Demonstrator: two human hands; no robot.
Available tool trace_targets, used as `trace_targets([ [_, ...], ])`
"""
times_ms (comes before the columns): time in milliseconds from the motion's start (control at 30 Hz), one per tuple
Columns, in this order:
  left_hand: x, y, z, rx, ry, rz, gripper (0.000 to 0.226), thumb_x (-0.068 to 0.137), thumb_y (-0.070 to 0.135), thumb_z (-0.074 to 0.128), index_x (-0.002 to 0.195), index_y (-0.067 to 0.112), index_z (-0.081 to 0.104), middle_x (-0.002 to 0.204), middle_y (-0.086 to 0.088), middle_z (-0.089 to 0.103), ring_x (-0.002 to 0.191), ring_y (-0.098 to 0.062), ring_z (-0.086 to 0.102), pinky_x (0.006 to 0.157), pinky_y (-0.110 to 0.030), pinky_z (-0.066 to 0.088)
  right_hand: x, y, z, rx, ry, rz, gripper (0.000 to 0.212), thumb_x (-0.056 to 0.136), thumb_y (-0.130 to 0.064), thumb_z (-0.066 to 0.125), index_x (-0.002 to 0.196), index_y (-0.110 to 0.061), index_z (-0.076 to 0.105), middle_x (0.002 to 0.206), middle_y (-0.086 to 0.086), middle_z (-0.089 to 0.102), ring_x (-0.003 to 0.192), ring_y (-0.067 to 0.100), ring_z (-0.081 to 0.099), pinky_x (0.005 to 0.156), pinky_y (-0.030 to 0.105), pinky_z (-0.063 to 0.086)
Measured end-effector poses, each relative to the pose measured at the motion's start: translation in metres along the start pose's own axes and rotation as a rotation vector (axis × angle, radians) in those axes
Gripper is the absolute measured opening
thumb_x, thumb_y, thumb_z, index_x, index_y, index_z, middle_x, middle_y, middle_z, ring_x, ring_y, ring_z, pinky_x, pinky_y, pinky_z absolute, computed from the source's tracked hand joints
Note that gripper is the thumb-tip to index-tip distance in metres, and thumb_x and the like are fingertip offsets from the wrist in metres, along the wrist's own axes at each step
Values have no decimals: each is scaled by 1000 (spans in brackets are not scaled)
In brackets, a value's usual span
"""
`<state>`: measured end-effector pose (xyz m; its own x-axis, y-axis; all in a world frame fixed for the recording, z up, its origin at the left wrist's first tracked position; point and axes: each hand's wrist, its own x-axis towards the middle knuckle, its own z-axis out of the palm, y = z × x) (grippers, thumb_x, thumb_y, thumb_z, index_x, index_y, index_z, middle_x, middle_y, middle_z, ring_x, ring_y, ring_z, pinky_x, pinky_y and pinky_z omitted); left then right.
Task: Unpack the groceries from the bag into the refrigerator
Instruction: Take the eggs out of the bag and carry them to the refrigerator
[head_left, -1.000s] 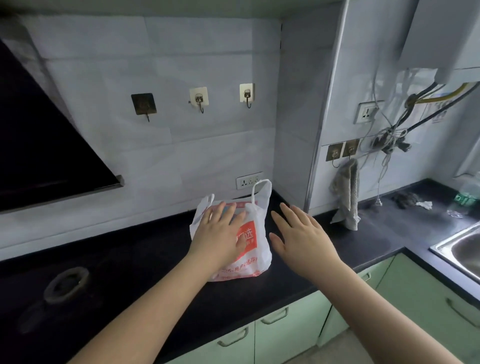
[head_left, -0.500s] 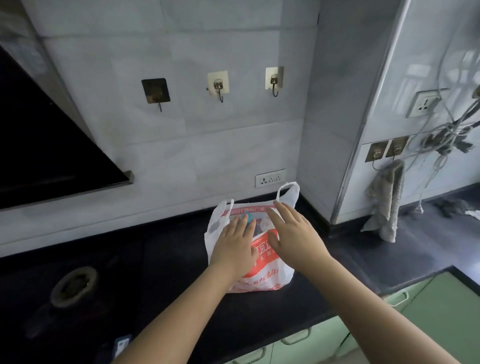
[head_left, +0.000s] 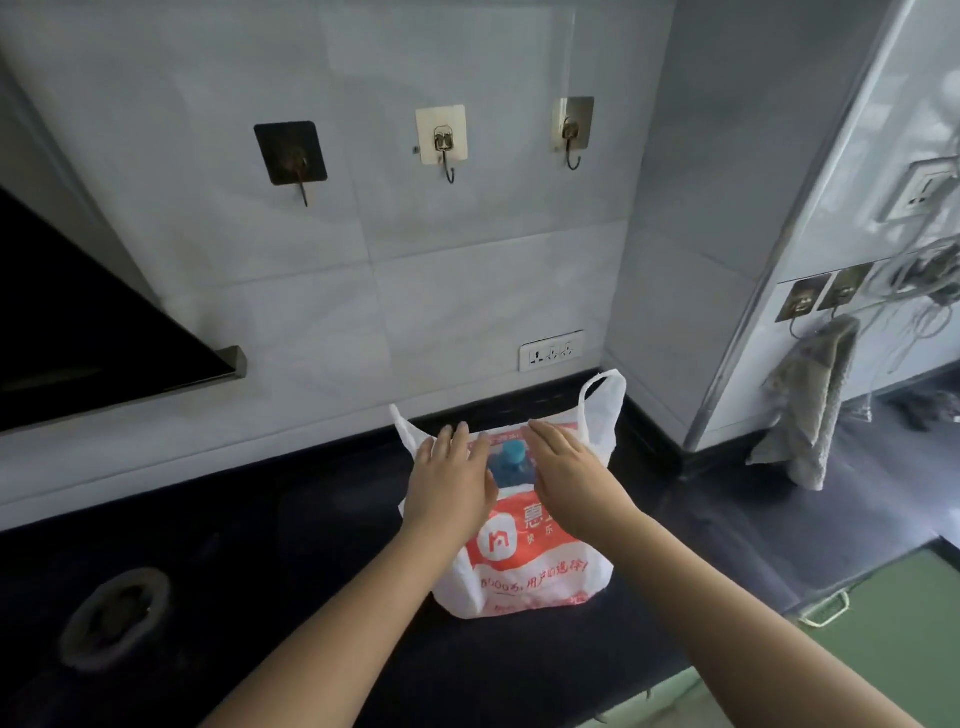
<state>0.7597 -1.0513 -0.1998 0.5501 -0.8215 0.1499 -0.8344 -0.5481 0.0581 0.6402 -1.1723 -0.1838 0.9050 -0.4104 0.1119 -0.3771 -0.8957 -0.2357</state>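
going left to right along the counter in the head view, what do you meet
round burner hole → left hand → blue bottle cap in the white plastic bag → right hand → hanging grey towel

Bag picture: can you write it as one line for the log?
step: opening bag | left hand: open, on bag top | right hand: open, on bag top | blue-capped bottle: inside | bag on counter

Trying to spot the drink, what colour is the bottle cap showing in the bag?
Blue: the bottle cap shows between both hands in the head view.
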Motion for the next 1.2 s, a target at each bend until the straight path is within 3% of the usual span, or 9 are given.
trace_targets([
  [200,6,-8,8,-75,66,112,42,99,36,50,139,24,47,143,3,50,133,-15,45,114,-35,31,35,12,10,-27,-51,-86,45,99,-23,45,143,-18,39,146,-2,42,134,17,38,113,31,27],
  [433,14,-24,13,-31,27,87,41,97,34,50,136,21,49,128,1,54,119,-18,52,104,-35,38,50,42,10,-95,-134,-129,43,99,-36,44,139,-20,46,138,-1,50,125,18,47,107,34,36],
  [800,14,-42,33,-119,-30,-129,59,94,38,59,147,24,36,141,2,54,127,-17,53,104,-33,42,52,89,15,-61,-169,-10,55,96,-46,45,145,-23,34,146,-1,44,132,20,43,110,40,34],
  [967,8,-50,44,-138,-82,-209,72,92,39,63,152,21,27,155,-1,38,141,-19,38,112,-34,35,48,103,24,51,-210,49,66,93,-49,51,148,-23,27,146,2,46,130,26,47,106,44,40],
  [1100,1,-53,60,-179,-124,-223,77,92,37,64,154,20,21,160,-1,28,146,-17,30,117,-36,30,40,108,35,111,-210,102,78,92,-46,54,153,-20,11,136,8,56,116,30,58,94,41,49],
  [1200,-2,-53,71,-188,-137,-234,71,94,39,59,154,21,24,159,0,30,145,-17,31,117,-37,31,37,115,48,209,-208,171,80,93,-44,54,153,-18,9,129,9,61,92,24,65,68,28,49],
])
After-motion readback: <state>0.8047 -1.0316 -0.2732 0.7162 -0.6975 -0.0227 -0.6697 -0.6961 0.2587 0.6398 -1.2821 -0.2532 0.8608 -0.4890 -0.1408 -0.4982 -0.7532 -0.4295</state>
